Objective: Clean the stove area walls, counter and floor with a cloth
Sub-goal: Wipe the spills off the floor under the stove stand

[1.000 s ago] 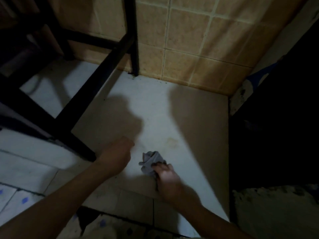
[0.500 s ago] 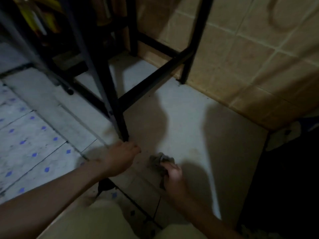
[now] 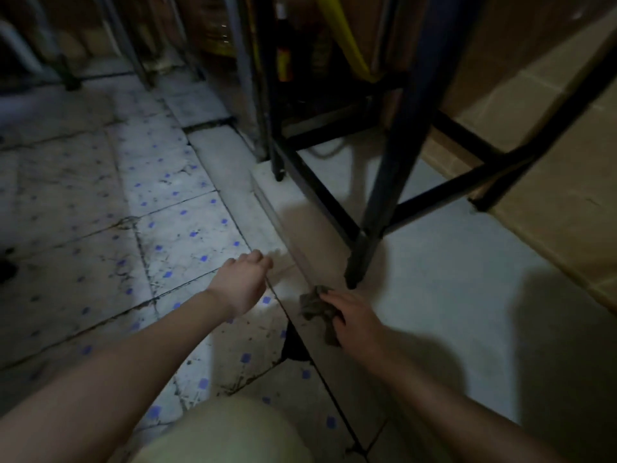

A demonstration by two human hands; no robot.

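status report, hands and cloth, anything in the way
Left hand empty, fingers curled. Right hand presses cloth on the pale floor. Black stand leg right beside the cloth.

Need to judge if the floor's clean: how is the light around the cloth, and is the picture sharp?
Head view: dim overall, brightest on the blue-dotted tiles; the cloth at the right hand lies in half-shade, with a dark arm shadow across the white slab beside it; head view: slightly blurred, the black frame leg soft-edged, so fine dirt is not readable.
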